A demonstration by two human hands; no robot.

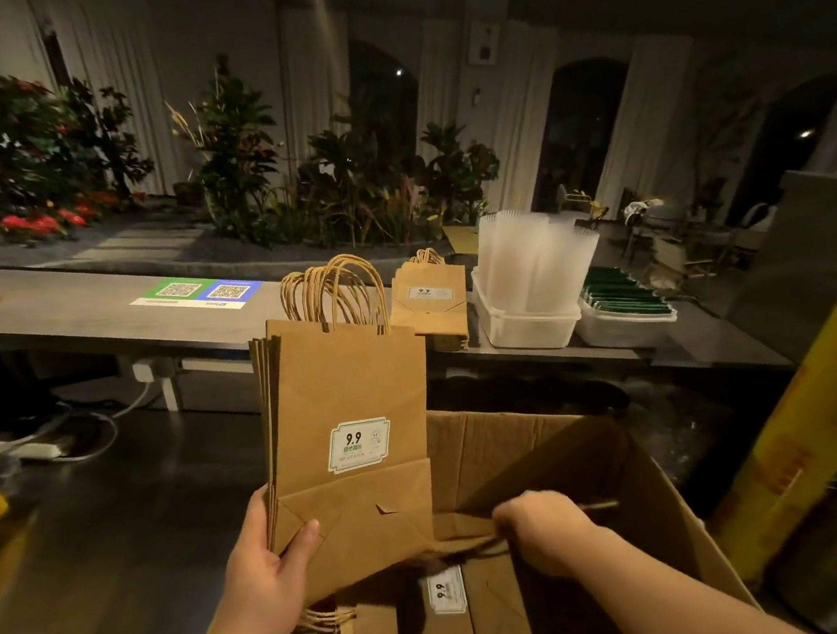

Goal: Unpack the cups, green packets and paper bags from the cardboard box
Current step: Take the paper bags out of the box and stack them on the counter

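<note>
- A bundle of paper bags (344, 417) is held upright over the near left side of the cardboard box (522, 440). It is gripped at its lower left corner by the left hand (272, 564), with the thumb pressed on the front.
- The right hand (536, 526) is lowered into the box, well apart from the left. Its fingers are curled on what seem to be the twine handles of the bags in the box (438, 619); the blur leaves the grip uncertain.
- Several bags are seen lying flat in the box, so the paper bags are judged only partly unpacked.
- On the far counter (95, 309) a smaller stack of bags (430, 305) is already stood.
- Just right of that stack, cups (534, 258) are stacked in a white tub (526, 328), and green packets (621, 295) are filed in a second tub further right.
- No cups or packets are seen in the box, so both are judged done, though its right inside is hidden in shadow.
</note>
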